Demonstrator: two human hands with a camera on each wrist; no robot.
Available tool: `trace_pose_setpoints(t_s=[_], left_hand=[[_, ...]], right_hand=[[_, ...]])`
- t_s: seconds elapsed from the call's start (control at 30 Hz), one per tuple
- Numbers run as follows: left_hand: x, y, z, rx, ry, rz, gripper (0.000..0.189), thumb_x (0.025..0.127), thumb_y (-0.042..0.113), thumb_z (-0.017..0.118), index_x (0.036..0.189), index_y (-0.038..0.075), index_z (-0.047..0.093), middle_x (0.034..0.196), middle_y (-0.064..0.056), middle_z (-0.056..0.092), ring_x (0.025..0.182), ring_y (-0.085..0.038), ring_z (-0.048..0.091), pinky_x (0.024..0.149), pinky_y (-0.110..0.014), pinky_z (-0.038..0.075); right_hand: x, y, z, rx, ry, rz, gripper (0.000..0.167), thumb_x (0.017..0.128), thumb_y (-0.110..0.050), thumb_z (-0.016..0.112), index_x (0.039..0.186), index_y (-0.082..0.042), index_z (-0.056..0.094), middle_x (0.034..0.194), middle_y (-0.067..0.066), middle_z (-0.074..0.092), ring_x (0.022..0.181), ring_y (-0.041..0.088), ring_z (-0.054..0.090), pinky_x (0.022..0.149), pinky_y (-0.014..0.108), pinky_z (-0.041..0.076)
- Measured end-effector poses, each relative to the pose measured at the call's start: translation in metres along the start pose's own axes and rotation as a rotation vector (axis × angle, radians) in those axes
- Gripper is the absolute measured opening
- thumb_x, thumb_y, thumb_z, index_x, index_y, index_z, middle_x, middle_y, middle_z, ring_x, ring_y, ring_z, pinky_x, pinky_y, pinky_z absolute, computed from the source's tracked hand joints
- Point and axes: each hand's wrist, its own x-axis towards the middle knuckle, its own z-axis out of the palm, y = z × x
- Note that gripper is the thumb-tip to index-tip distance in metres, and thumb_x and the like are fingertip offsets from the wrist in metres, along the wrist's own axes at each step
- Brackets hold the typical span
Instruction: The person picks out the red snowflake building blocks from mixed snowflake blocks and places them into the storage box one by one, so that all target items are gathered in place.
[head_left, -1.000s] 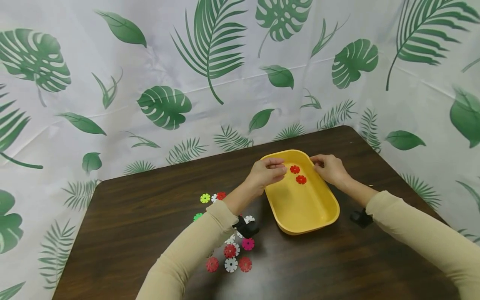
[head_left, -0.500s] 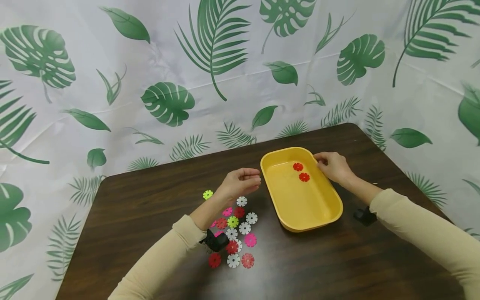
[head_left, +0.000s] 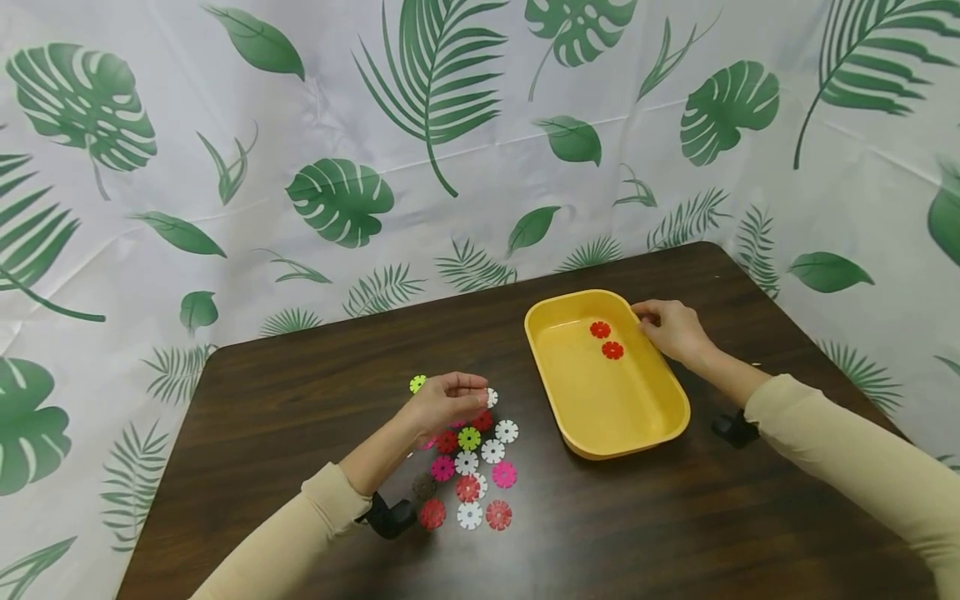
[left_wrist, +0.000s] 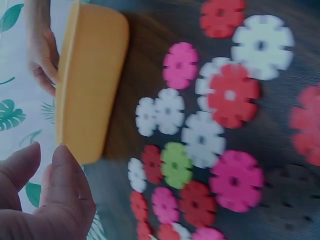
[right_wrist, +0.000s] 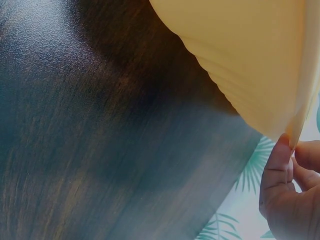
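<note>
My left hand hovers over the far side of a scatter of notched plastic discs, palm turned inward. In the left wrist view, a gap shows between thumb and fingertips, with nothing in it. The loose discs are red, white, pink, yellow-green and dark, among them a pink disc and a white disc; some overlap. To their right stands a yellow tray, with two red discs lying inside near its far end. My right hand pinches the tray's right rim, as the right wrist view confirms.
Everything lies on a dark wood-grain table. A white curtain printed with green leaves hangs behind and to the right. Each wrist carries a small black camera, such as the left wrist camera.
My left hand has moved from above the tray, leftward and toward me, to over the loose discs. The right hand keeps its hold on the rim; the two red discs stay in the tray.
</note>
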Motion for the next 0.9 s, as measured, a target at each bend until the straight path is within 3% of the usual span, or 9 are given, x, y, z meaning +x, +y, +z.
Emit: trace_pose_setpoints(t_s=[0.17, 0.37, 0.6, 0.9], left_hand=[[-0.016, -0.018, -0.012, 0.026, -0.005, -0.016, 0.040, 0.090, 0.011, 0.063, 0.123, -0.009, 0.051, 0.107, -0.017, 0.064, 0.101, -0.029, 0.064, 0.091, -0.041, 0.049], [-0.039, -0.045, -0.024, 0.046, -0.014, -0.018, 0.040, 0.088, 0.012, 0.066, 0.118, -0.012, 0.053, 0.100, -0.013, 0.066, 0.087, -0.014, 0.065, 0.081, -0.031, 0.055], [-0.061, -0.065, -0.031, 0.076, 0.002, -0.039, 0.040, 0.086, 0.010, 0.068, 0.116, -0.012, 0.055, 0.099, -0.012, 0.068, 0.085, -0.011, 0.064, 0.079, -0.031, 0.055], [-0.071, -0.080, -0.033, 0.200, -0.008, 0.083, 0.037, 0.081, 0.004, 0.071, 0.111, -0.013, 0.057, 0.104, -0.024, 0.064, 0.086, -0.018, 0.064, 0.072, -0.025, 0.055]], right_hand=[[0.001, -0.001, 0.002, 0.002, -0.006, 0.012, 0.031, 0.092, 0.000, 0.055, 0.121, 0.011, 0.055, 0.098, 0.024, 0.060, 0.078, 0.029, 0.055, 0.069, 0.036, 0.055], [0.001, -0.002, 0.004, -0.001, -0.009, 0.005, 0.031, 0.092, 0.000, 0.054, 0.121, 0.011, 0.055, 0.100, 0.025, 0.061, 0.080, 0.030, 0.056, 0.072, 0.040, 0.055], [0.002, 0.000, 0.004, -0.012, -0.016, 0.005, 0.032, 0.093, -0.001, 0.054, 0.122, 0.011, 0.054, 0.103, 0.027, 0.061, 0.082, 0.031, 0.057, 0.073, 0.041, 0.055], [0.002, 0.000, 0.001, -0.025, -0.004, -0.004, 0.032, 0.093, -0.002, 0.054, 0.122, 0.012, 0.054, 0.103, 0.028, 0.061, 0.083, 0.033, 0.057, 0.073, 0.042, 0.055]])
